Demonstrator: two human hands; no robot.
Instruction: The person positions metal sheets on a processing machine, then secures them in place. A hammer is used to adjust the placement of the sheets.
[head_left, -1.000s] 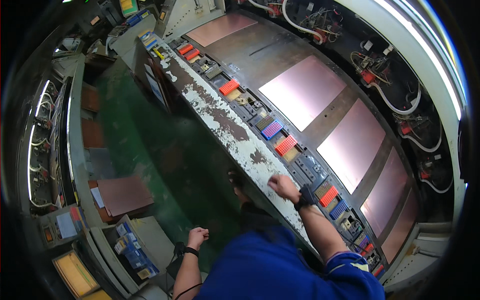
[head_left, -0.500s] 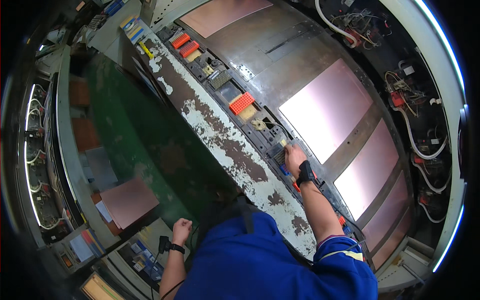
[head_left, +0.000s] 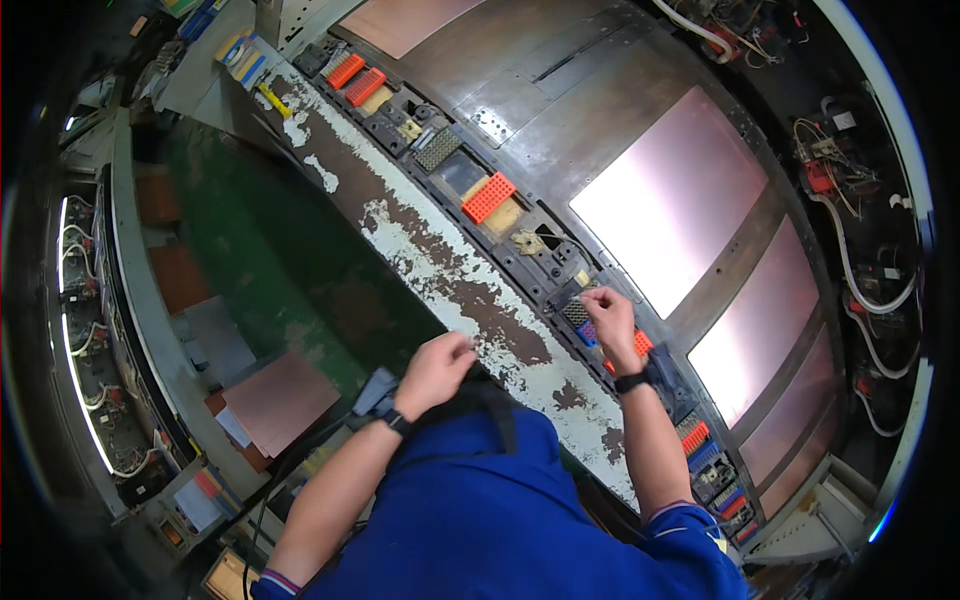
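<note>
My right hand [head_left: 612, 320] is pinched closed just above a dark perforated block [head_left: 575, 310] and a small blue rack [head_left: 588, 332]. Whatever its fingertips may hold is too small to make out. Over the near side of the ledge with peeling paint [head_left: 480, 300], my left hand [head_left: 437, 370] is raised with its fingers curled in. Its fingertips are partly hidden, so any content does not show. Beside my right wrist lies an orange rack [head_left: 640, 344]. Farther up the same strip sits a larger orange perforated rack [head_left: 489, 197].
Copper-coloured sheets [head_left: 670, 200] lie on the metal machine bed [head_left: 560, 120]. Loose cables and red parts [head_left: 822, 178] hang along the right side. More copper-coloured sheets [head_left: 283, 405] are stacked at the left, beside a green floor [head_left: 250, 250]. A yellow tool [head_left: 272, 100] rests on the ledge's far end.
My right hand has lifted back from the dark block toward me. My left hand has come up and rightward from low at my side to the ledge. The view has shifted slightly.
</note>
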